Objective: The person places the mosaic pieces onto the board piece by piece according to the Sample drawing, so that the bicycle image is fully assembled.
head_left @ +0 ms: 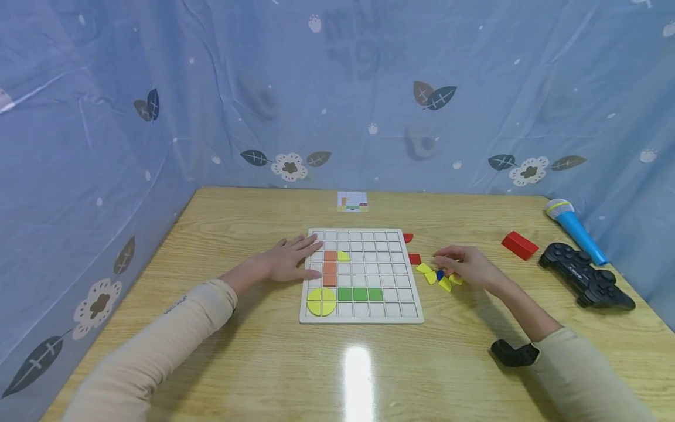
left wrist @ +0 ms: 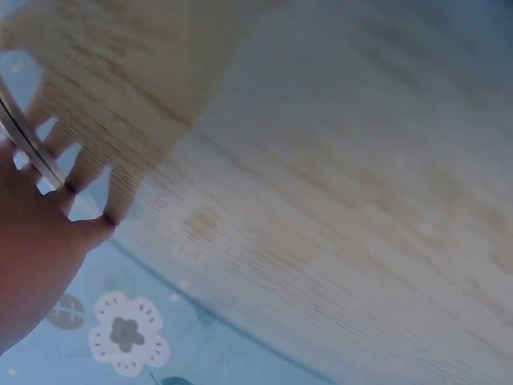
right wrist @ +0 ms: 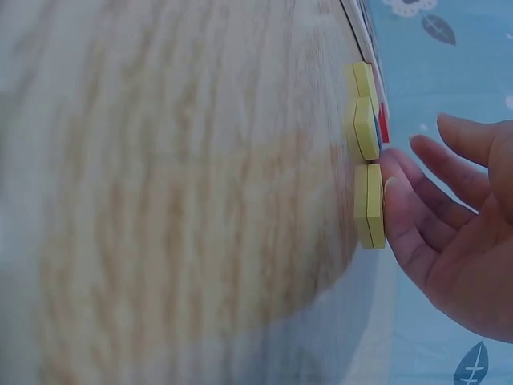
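Observation:
A white grid board (head_left: pixel 369 317) lies on the table. On it are a column of orange squares (head_left: pixel 330 268), a row of green squares (head_left: pixel 360 295), a yellow circle of quarter pieces (head_left: pixel 321 302) and one yellow quarter piece (head_left: pixel 343 257). My left hand (head_left: pixel 290 260) rests on the board's left edge with fingers spread. My right hand (head_left: pixel 469 266) is low over loose yellow pieces (head_left: pixel 430 277) and a blue piece (head_left: pixel 440 274). In the right wrist view, its loosely bent fingertips (right wrist: pixel 394 192) are against the yellow pieces (right wrist: pixel 369 207); nothing shows held.
Two red pieces (head_left: pixel 415 258) lie by the board's right edge. A small pattern card (head_left: pixel 352 201) is behind the board. Farther right are a red block (head_left: pixel 520 245), a black game controller (head_left: pixel 585 276) and a blue toy microphone (head_left: pixel 577 230). A patterned blue curtain (head_left: pixel 369 117) borders the table.

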Available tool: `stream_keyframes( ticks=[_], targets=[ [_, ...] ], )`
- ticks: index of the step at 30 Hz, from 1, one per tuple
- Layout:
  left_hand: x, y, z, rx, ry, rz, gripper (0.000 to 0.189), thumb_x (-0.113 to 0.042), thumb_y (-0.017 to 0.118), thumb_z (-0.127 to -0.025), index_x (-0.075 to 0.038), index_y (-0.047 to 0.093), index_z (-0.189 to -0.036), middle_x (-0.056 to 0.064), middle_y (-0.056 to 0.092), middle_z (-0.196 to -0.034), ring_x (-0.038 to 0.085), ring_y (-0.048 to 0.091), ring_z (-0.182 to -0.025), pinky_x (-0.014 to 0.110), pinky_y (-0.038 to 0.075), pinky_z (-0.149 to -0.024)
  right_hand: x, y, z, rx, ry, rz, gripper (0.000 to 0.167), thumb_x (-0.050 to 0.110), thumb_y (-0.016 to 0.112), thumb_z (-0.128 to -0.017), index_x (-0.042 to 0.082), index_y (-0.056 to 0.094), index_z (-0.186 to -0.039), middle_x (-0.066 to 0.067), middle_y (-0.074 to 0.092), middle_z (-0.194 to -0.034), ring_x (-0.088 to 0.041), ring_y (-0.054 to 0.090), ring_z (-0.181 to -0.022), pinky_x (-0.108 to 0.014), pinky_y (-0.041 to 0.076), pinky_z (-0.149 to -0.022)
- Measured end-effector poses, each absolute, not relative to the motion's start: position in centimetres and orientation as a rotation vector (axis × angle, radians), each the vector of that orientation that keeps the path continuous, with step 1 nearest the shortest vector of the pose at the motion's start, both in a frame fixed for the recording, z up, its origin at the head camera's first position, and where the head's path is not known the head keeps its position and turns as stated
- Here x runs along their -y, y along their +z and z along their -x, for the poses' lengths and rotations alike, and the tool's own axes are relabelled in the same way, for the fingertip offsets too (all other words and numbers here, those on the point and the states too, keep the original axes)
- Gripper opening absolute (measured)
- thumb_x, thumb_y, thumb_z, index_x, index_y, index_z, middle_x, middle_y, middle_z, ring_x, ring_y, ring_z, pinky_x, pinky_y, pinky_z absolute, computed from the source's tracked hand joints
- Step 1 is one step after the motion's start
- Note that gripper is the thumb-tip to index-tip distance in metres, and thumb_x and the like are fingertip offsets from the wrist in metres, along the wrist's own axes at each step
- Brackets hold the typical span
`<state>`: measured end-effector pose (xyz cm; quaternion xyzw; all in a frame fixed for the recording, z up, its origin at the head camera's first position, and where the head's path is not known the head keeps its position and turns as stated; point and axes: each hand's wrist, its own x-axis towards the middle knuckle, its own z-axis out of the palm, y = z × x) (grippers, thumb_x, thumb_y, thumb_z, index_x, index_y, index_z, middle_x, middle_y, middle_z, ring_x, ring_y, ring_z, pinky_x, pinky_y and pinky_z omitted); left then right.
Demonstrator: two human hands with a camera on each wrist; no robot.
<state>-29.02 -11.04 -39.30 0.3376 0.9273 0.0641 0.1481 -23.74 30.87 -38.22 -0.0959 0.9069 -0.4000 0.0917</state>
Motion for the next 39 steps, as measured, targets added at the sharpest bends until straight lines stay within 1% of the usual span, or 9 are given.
stream_keyframes(
  ticks=[3,5,9,11,17,21,30,35,39],
  targets=[
    [11.05,-39.38,29.06,-2.665,0.188,-0.973,0.083,-0.065,0.038,-0.093,-0.02,0.009,-0.155,0.006,0.001,-0.159,0.032,0.002,-0.143,0.058,0.003,-0.11,-30.85,-38.26,23.63,-2.724,-1.164,0.33,0.037,0.02,0.057,-0.098,-0.006,0.057,-0.123,-0.016,0.065,-0.105,-0.026,0.062,-0.09,-0.026,0.048,-0.065],
    [11.06,-39.46,29.1,-2.665,0.188,-0.976,0.082,-0.065,0.038,-0.093,-0.019,0.009,-0.155,0.006,0.001,-0.159,0.033,0.002,-0.143,0.058,0.003,-0.11,-30.89,-38.39,23.64,-2.746,-1.148,0.379,0.033,0.013,0.061,-0.095,-0.007,0.059,-0.121,-0.017,0.065,-0.106,-0.028,0.062,-0.093,-0.025,0.05,-0.069],
    [11.05,-39.61,29.2,-2.668,0.192,-0.977,0.082,-0.065,0.038,-0.093,-0.02,0.009,-0.155,0.005,0.001,-0.159,0.032,0.002,-0.143,0.058,0.003,-0.11,-31.04,-38.56,23.72,-2.757,-1.144,0.473,0.032,-0.001,0.066,-0.088,-0.01,0.058,-0.118,-0.017,0.065,-0.1,-0.029,0.062,-0.091,-0.023,0.051,-0.07],
    [11.02,-39.62,29.22,-2.67,0.19,-0.975,0.082,-0.066,0.038,-0.093,-0.02,0.009,-0.155,0.005,0.001,-0.159,0.032,0.003,-0.143,0.058,0.004,-0.11,-31.07,-38.55,23.75,-2.748,-1.147,0.498,0.034,-0.004,0.067,-0.085,-0.012,0.058,-0.117,-0.017,0.065,-0.099,-0.029,0.062,-0.089,-0.023,0.052,-0.069],
    [10.96,-39.53,29.14,-2.674,0.194,-0.968,0.082,-0.065,0.039,-0.093,-0.02,0.01,-0.155,0.005,0.002,-0.159,0.032,0.002,-0.143,0.058,0.004,-0.111,-31.0,-38.57,23.91,-2.774,-1.096,0.501,0.037,0.0,0.074,-0.081,-0.01,0.06,-0.114,-0.014,0.064,-0.096,-0.026,0.061,-0.086,-0.023,0.051,-0.069],
    [11.01,-39.54,29.13,-2.674,0.197,-0.968,0.082,-0.065,0.038,-0.093,-0.02,0.009,-0.155,0.005,0.002,-0.159,0.031,0.002,-0.143,0.058,0.004,-0.111,-30.91,-38.53,23.97,-2.786,-1.077,0.494,0.035,-0.001,0.073,-0.081,-0.01,0.06,-0.113,-0.013,0.064,-0.095,-0.025,0.061,-0.085,-0.022,0.051,-0.069],
    [11.02,-39.67,29.21,-2.672,0.193,-0.966,0.083,-0.066,0.038,-0.093,-0.021,0.009,-0.155,0.005,0.001,-0.159,0.031,0.002,-0.143,0.058,0.004,-0.111,-30.81,-38.59,23.91,-2.834,-1.025,0.537,0.033,-0.005,0.072,-0.08,-0.007,0.062,-0.111,-0.009,0.06,-0.089,-0.026,0.061,-0.082,-0.029,0.052,-0.069],
    [11.05,-39.76,29.24,-2.676,0.191,-0.971,0.082,-0.066,0.037,-0.093,-0.021,0.008,-0.155,0.005,0.001,-0.159,0.031,0.002,-0.143,0.058,0.004,-0.111,-30.72,-38.5,23.77,-2.831,-1.072,0.546,0.028,-0.005,0.068,-0.084,-0.008,0.062,-0.112,-0.009,0.059,-0.087,-0.027,0.065,-0.082,-0.028,0.054,-0.068],
    [11.07,-39.73,29.25,-2.675,0.194,-0.977,0.082,-0.066,0.037,-0.093,-0.021,0.009,-0.155,0.004,0.001,-0.159,0.031,0.002,-0.143,0.058,0.004,-0.111,-30.57,-38.18,23.6,-2.804,-1.143,0.512,0.027,-0.003,0.065,-0.088,-0.008,0.062,-0.114,-0.013,0.06,-0.094,-0.029,0.065,-0.087,-0.029,0.055,-0.071]
  ],
)
